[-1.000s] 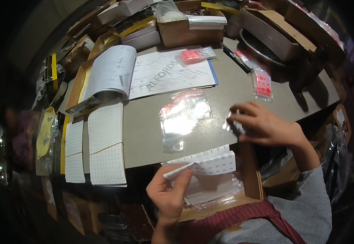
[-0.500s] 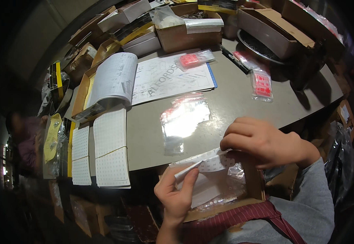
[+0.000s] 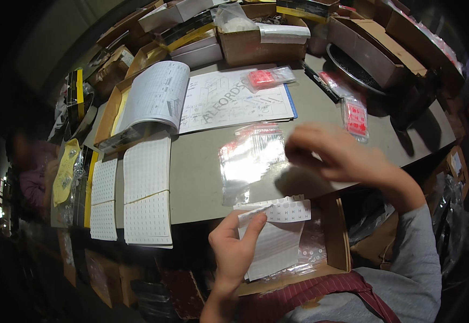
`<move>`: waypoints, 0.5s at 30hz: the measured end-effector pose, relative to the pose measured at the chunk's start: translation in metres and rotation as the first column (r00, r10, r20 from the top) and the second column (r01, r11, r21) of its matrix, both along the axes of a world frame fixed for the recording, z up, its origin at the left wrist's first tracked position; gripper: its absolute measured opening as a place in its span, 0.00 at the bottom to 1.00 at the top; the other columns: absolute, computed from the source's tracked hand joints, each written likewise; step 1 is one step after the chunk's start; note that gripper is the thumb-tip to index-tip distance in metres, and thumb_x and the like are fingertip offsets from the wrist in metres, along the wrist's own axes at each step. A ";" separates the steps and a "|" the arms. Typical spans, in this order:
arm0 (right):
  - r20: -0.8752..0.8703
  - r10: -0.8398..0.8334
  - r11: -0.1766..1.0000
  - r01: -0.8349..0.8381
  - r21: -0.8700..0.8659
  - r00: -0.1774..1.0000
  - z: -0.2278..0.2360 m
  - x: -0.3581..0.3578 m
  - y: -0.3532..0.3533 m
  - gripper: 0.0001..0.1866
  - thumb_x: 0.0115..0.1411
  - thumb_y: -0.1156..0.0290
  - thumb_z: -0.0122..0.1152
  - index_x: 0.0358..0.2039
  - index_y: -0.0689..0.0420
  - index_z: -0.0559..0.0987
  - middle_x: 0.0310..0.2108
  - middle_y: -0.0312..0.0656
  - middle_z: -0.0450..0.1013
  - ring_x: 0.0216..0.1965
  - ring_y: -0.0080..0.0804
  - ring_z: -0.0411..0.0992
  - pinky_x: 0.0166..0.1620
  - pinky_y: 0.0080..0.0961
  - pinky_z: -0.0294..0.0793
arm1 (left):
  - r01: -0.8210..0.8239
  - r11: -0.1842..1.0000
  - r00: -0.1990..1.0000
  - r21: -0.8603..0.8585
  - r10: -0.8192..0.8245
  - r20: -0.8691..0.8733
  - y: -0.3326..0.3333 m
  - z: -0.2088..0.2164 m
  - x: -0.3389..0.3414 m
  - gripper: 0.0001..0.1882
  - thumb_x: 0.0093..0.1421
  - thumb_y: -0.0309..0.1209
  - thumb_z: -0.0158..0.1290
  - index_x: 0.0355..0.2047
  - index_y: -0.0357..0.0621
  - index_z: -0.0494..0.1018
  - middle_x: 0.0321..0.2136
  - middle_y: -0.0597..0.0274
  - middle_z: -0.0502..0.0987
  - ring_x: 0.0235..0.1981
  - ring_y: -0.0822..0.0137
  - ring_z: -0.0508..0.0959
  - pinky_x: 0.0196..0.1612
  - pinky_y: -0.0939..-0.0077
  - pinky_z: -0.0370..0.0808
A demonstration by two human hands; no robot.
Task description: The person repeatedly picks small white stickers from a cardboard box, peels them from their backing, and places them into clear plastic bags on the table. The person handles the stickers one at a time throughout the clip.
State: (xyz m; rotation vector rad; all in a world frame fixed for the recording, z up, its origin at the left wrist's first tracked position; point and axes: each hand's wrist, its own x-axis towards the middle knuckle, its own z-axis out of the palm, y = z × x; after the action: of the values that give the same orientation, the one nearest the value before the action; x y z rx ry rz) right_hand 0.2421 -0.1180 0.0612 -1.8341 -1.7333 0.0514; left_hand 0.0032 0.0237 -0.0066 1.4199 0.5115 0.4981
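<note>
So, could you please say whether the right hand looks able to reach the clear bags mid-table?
Probably yes: the right hand hovers close beside the clear bags, and nothing visible lies on them or in between.

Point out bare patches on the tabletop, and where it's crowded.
Bare: grey tabletop between the wider, banded white paper stack and the shiny clear plastic bags; a smaller patch between the open white paper document and the rightmost red plastic packet. Crowded: far edge, lined with cardboard boxes.

Grey worktable (image 3: 196,175) in dim surroundings
</note>
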 end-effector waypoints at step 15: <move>0.155 -0.352 0.647 0.360 -0.672 0.923 0.021 0.050 0.020 0.19 0.60 0.61 0.72 0.40 0.64 0.78 0.36 0.55 0.78 0.40 0.55 0.78 0.44 0.43 0.76 | -0.012 0.979 0.999 0.205 0.022 -0.048 -0.001 -0.009 0.000 0.12 0.62 0.31 0.67 0.42 0.37 0.84 0.33 0.53 0.87 0.33 0.72 0.86 0.37 0.79 0.78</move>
State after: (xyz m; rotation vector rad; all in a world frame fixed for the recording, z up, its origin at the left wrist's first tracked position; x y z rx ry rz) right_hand 0.2920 -0.0976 0.0820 -2.6992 -1.4039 0.6134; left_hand 0.0029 0.0227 -0.0151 1.6295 0.5248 0.5420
